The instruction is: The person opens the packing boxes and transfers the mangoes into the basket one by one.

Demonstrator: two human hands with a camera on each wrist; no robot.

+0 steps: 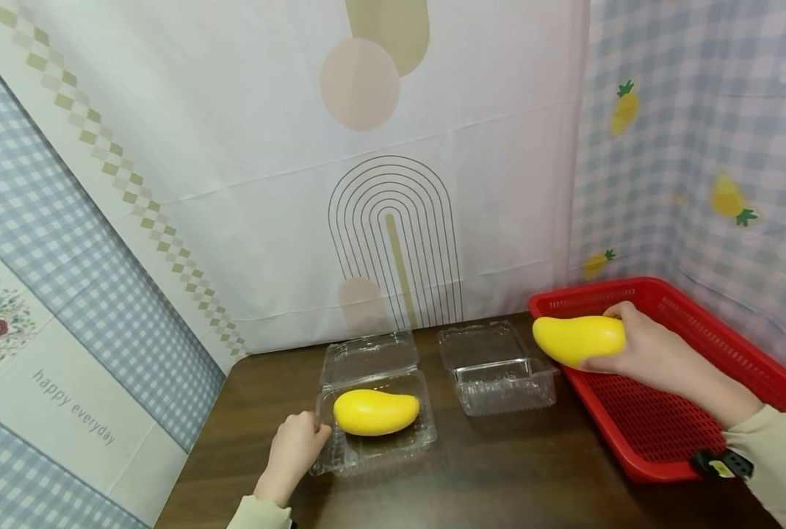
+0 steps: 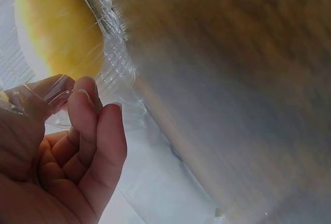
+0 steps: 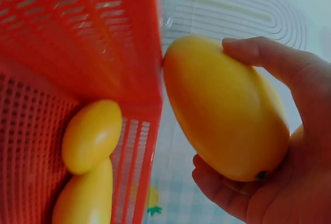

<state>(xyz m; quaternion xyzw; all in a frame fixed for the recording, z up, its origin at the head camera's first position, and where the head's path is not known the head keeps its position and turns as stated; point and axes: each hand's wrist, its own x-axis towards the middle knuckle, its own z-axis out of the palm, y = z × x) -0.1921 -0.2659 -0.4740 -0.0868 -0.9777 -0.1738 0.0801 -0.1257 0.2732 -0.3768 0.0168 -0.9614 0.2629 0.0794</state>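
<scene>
My right hand (image 1: 647, 353) grips a yellow mango (image 1: 571, 340) above the near-left rim of the red basket (image 1: 601, 430). In the right wrist view, thumb and fingers wrap the mango's sides (image 3: 222, 110). My left hand (image 1: 294, 450) pinches the left edge of a clear plastic clamshell box (image 1: 426, 437), whose lid lies back. Inside that box rests another mango (image 1: 375, 413). The left wrist view shows thin clear plastic (image 2: 61, 90) between thumb and fingertips.
A second clear clamshell box (image 1: 508, 393), lid raised, stands between the first box and the basket. Two more mangoes (image 3: 92, 136) lie in the basket in the right wrist view. A curtain (image 1: 267, 257) hangs behind the brown table (image 1: 499, 470).
</scene>
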